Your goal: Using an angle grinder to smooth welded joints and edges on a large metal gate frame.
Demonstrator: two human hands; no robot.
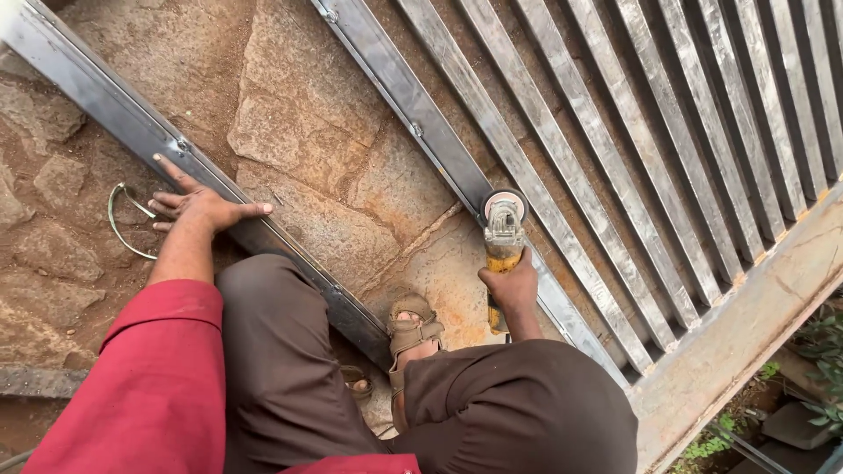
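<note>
- The right hand (pixel 512 288) is clenched round the body of a yellow angle grinder (pixel 503 248), whose disc end points toward 12 o'clock and sits on the inner steel rail (pixel 421 132) of a metal gate frame lying flat on the ground. Holding the tool low on its body, close behind the head, looks like a way of pressing the disc squarely onto the rail.
- The left hand (pixel 200 204) holds nothing. It lies flat with fingers spread toward 10 o'clock and the thumb stretched toward 3 o'clock, palm resting on the outer steel bar (pixel 114 105) — a bracing pose, I judge, to steady the frame and carry body weight.
- The left arm runs straight from a red sleeve (pixel 149 369) at 7 o'clock up to the hand; the right forearm is short and bent, coming from behind the knee at 5 o'clock.
- The person squats with a sandalled foot (pixel 413 333) planted on the stone paving (pixel 307 114) between the two rails, which keeps both within reach.
- At 9 o'clock from the left hand, just beside its fingers, lies a bent loop of green wire (pixel 118 219) on the dirt.
- The gate's slats (pixel 667 123) fan out toward 1 o'clock — they end at a concrete kerb (pixel 746 325).
</note>
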